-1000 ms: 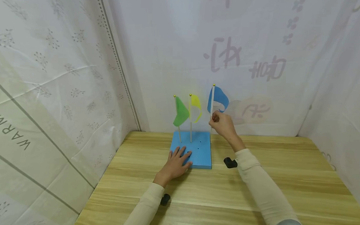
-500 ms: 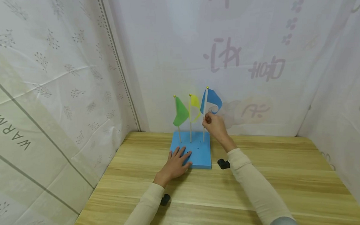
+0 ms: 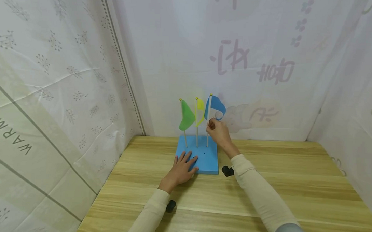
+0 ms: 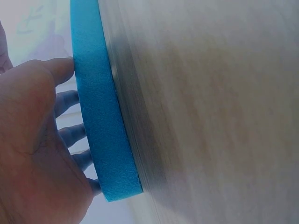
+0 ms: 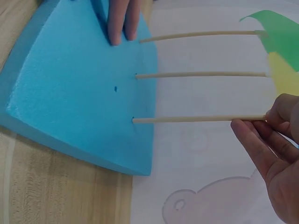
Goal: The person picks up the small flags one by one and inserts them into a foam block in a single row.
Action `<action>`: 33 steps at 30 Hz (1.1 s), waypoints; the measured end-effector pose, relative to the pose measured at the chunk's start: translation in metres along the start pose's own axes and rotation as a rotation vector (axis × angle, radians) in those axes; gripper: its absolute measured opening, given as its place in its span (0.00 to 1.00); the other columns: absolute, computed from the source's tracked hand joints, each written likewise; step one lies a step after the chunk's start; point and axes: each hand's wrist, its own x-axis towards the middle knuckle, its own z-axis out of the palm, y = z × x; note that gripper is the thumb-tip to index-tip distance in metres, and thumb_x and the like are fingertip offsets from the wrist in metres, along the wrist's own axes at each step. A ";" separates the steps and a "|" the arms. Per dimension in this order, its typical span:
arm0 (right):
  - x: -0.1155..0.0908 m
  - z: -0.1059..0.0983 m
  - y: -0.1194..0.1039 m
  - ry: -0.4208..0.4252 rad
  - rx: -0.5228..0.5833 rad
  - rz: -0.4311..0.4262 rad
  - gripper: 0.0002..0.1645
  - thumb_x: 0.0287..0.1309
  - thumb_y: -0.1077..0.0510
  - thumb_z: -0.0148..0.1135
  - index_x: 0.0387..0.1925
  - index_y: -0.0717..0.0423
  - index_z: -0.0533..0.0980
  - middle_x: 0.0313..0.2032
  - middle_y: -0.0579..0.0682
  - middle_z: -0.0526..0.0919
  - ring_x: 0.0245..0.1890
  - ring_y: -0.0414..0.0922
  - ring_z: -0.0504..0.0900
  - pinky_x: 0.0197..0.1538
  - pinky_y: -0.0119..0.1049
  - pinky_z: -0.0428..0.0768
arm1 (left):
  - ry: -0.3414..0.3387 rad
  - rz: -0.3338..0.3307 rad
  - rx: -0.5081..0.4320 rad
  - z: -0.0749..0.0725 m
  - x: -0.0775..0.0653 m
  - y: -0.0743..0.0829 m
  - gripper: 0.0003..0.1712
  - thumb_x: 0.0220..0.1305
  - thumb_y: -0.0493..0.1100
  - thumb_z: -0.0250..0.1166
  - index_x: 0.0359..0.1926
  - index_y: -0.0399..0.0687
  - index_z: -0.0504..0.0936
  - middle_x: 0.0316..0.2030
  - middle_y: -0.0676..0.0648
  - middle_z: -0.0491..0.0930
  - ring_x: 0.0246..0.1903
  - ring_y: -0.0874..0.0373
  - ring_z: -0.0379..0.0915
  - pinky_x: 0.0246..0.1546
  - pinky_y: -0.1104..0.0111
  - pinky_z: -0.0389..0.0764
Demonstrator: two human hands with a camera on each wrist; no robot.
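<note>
My right hand (image 3: 218, 132) pinches the stick of a blue flag (image 3: 216, 103) just below its cloth. In the right wrist view, that stick's lower tip (image 5: 135, 120) meets the edge of a hole in the blue foam board (image 5: 70, 107); how deep it sits I cannot tell. Spread fingers of my left hand (image 3: 181, 170) rest on the board's front left part, and the left wrist view shows its fingertips touching the top edge. A green flag (image 3: 187, 115) and a yellow flag (image 3: 200, 108) stand in the board's back row, left of the blue one.
The board lies on a wood-grain table (image 3: 263, 200). Another small hole (image 5: 116, 88) shows in its top. A printed cloth (image 3: 182, 44) hangs behind, with another patterned curtain (image 3: 52, 73) at the left. Black wrist gear (image 3: 227, 171) shows by my right forearm.
My right hand has carried the blue flag left and down, from beyond the board's right edge to a back-row hole. The left hand has stayed put.
</note>
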 end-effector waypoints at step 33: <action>-0.010 0.011 0.018 -0.086 -0.067 0.034 0.07 0.74 0.59 0.67 0.46 0.60 0.82 0.45 0.59 0.90 0.48 0.56 0.90 0.52 0.50 0.89 | 0.006 -0.001 -0.009 -0.004 -0.002 0.004 0.33 0.83 0.56 0.55 0.81 0.50 0.67 0.83 0.37 0.55 0.83 0.31 0.45 0.80 0.30 0.47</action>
